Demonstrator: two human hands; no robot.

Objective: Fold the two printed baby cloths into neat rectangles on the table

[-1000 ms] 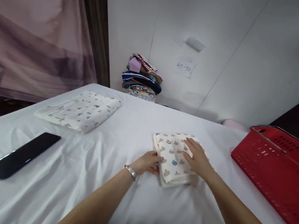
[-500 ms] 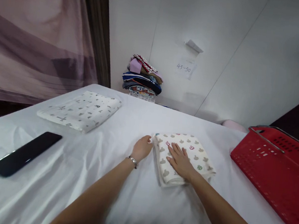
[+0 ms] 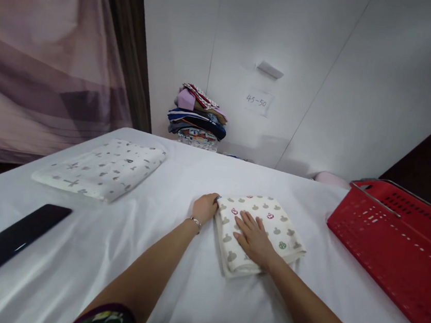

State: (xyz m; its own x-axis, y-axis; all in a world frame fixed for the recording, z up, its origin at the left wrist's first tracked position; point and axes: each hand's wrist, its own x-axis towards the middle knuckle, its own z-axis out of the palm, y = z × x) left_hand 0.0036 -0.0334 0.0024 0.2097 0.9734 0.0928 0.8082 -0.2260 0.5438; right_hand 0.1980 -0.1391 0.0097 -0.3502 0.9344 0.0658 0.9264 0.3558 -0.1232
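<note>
A folded white cloth [image 3: 276, 225] printed with grey mushroom shapes and a few red and green ones lies on the white sheet [image 3: 206, 173]. My right hand [image 3: 254, 238] rests flat on top of it, fingers spread. At the cloth's far left corner, my left hand [image 3: 205, 207] is closed, with that corner pinched between thumb and fingers. A bracelet circles the left wrist. Further left lies a second folded white cloth [image 3: 105, 168] with small grey prints, touched by neither hand.
A dark flat panel [image 3: 14, 239] lies at the left. The red basket [image 3: 392, 249] stands at the right. Behind the bed are a stack of folded clothes [image 3: 197, 115], a wall paper marked 45-50 [image 3: 259, 102] and a pinkish curtain [image 3: 48, 59].
My left hand's fingers have closed on the corner of the mushroom-print cloth. My right hand stays flat on it. The whole view has shifted slightly.
</note>
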